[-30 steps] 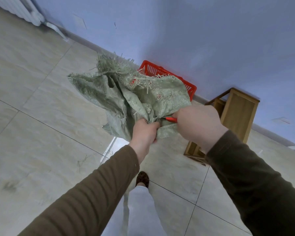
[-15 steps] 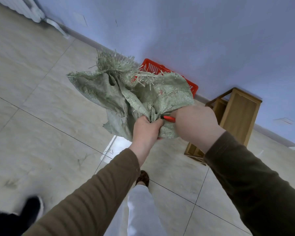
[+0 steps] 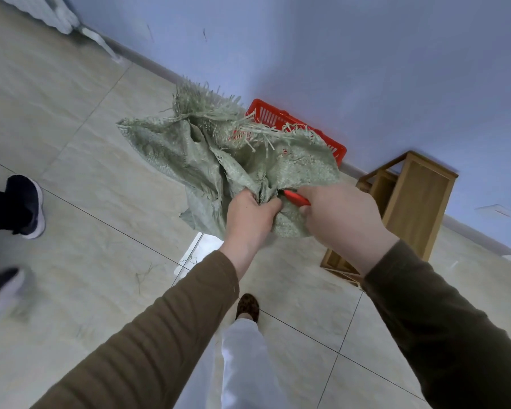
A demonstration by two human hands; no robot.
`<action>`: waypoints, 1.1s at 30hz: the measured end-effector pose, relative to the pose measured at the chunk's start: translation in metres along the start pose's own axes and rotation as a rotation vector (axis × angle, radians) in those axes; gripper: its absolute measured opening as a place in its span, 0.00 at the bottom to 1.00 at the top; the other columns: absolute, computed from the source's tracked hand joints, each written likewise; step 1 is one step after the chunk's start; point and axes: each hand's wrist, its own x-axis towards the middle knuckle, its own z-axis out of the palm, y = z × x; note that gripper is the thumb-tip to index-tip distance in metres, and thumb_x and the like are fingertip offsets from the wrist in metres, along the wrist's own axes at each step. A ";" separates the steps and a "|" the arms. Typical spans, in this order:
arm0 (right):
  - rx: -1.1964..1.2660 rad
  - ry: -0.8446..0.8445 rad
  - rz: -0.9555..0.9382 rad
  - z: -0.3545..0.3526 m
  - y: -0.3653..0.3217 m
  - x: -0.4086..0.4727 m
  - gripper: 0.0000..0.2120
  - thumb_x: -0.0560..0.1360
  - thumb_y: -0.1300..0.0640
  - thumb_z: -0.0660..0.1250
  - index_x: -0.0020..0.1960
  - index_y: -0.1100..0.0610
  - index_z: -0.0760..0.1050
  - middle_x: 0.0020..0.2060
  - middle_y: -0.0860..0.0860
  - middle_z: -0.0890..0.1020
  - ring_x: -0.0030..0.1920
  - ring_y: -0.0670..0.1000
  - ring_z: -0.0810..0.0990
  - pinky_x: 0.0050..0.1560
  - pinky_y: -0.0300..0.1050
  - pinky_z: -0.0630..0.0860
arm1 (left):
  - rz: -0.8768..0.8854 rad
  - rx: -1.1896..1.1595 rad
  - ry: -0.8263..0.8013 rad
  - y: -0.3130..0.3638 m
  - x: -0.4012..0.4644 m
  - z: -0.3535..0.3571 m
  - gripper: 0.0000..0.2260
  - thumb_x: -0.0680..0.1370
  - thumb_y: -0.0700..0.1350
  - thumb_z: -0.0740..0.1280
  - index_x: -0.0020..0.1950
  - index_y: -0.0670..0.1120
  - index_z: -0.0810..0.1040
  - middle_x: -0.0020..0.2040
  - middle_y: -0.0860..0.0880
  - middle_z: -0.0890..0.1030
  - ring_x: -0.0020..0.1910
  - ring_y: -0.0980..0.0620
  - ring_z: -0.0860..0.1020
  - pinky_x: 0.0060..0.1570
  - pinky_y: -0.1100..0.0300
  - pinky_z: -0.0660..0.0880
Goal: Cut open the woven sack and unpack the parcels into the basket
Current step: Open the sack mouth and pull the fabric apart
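Meanwhile, little has shifted in my grip over the last second: my left hand [image 3: 250, 215] keeps its fingers bunched round a gathered fold of the pale green woven plastic sack [image 3: 219, 160], held up at frame centre, and my right hand [image 3: 341, 215] still grips the red-handled cutter [image 3: 295, 198], its tip at the same gather. What did change is at the left edge, where another person's dark shoes [image 3: 27, 206] have stepped onto the pale tiled floor [image 3: 86, 187]. The sack hangs limp and crumpled, its frayed edge already open, so I judge the cutting is done or nearly so; no parcels show in my hands. The red plastic mesh basket [image 3: 334, 146] sits against the blue wall [image 3: 366, 69], upper centre, mostly hidden behind the sack, so I cannot see its contents. A wooden open-frame stand [image 3: 410, 202] sits right of it. The bystander's feet are near my path, and the blade lies close to my left fingers [image 3: 273, 203].
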 end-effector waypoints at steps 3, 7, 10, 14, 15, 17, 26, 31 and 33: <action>0.072 -0.001 0.010 0.005 0.001 -0.004 0.07 0.83 0.53 0.59 0.56 0.47 0.76 0.35 0.45 0.77 0.34 0.49 0.78 0.32 0.46 0.77 | 0.012 0.008 0.002 -0.001 0.004 -0.004 0.14 0.68 0.48 0.74 0.37 0.43 0.71 0.33 0.42 0.75 0.33 0.46 0.74 0.35 0.49 0.72; 0.101 0.006 0.008 0.008 -0.001 -0.005 0.07 0.84 0.51 0.60 0.58 0.46 0.75 0.35 0.45 0.77 0.34 0.49 0.78 0.34 0.48 0.80 | 0.065 0.131 -0.019 -0.004 0.000 0.002 0.18 0.69 0.50 0.74 0.31 0.45 0.67 0.28 0.47 0.72 0.29 0.47 0.70 0.31 0.57 0.66; 0.100 -0.004 -0.007 0.010 -0.005 -0.005 0.07 0.84 0.52 0.60 0.60 0.45 0.75 0.35 0.46 0.77 0.36 0.51 0.79 0.36 0.50 0.82 | 0.149 0.222 0.021 -0.008 -0.003 0.006 0.22 0.75 0.49 0.74 0.29 0.47 0.64 0.25 0.51 0.70 0.24 0.52 0.67 0.26 0.59 0.59; 0.191 0.013 -0.002 0.010 -0.006 -0.005 0.08 0.85 0.51 0.59 0.60 0.48 0.75 0.39 0.47 0.80 0.39 0.52 0.80 0.40 0.50 0.81 | 0.216 0.194 -0.009 -0.007 -0.003 0.003 0.19 0.74 0.48 0.74 0.30 0.51 0.67 0.31 0.48 0.75 0.30 0.50 0.73 0.30 0.61 0.66; 0.258 0.000 0.008 0.010 -0.006 -0.007 0.08 0.85 0.51 0.59 0.61 0.48 0.75 0.42 0.47 0.82 0.41 0.52 0.81 0.43 0.52 0.82 | 0.225 0.104 -0.017 -0.006 -0.004 0.001 0.15 0.73 0.46 0.75 0.33 0.54 0.70 0.40 0.45 0.79 0.38 0.48 0.79 0.37 0.58 0.74; 0.415 -0.040 0.021 0.009 -0.005 -0.011 0.09 0.85 0.50 0.60 0.63 0.49 0.75 0.45 0.48 0.83 0.44 0.53 0.83 0.49 0.56 0.82 | 0.233 -0.110 -0.036 -0.005 -0.004 -0.005 0.14 0.71 0.42 0.75 0.47 0.57 0.75 0.60 0.39 0.78 0.59 0.42 0.81 0.61 0.47 0.78; 0.695 -0.108 0.107 0.019 -0.006 -0.010 0.08 0.85 0.55 0.61 0.51 0.56 0.75 0.37 0.52 0.84 0.36 0.55 0.85 0.44 0.61 0.84 | 0.265 0.014 -0.157 -0.014 0.018 0.001 0.14 0.78 0.42 0.75 0.34 0.54 0.79 0.31 0.58 0.82 0.33 0.61 0.79 0.35 0.57 0.75; 0.699 -0.111 0.157 0.025 -0.009 -0.006 0.09 0.85 0.54 0.59 0.51 0.55 0.76 0.40 0.52 0.84 0.37 0.55 0.83 0.47 0.62 0.83 | 0.324 0.352 -0.108 -0.020 0.024 -0.001 0.21 0.79 0.44 0.74 0.33 0.48 0.65 0.29 0.50 0.69 0.29 0.50 0.67 0.30 0.54 0.61; 0.639 -0.060 0.152 0.025 -0.010 -0.011 0.09 0.86 0.53 0.59 0.51 0.55 0.75 0.42 0.53 0.83 0.41 0.57 0.82 0.48 0.61 0.81 | 0.370 0.439 -0.124 -0.010 0.029 -0.006 0.17 0.79 0.45 0.73 0.35 0.45 0.70 0.31 0.48 0.72 0.31 0.46 0.71 0.32 0.55 0.62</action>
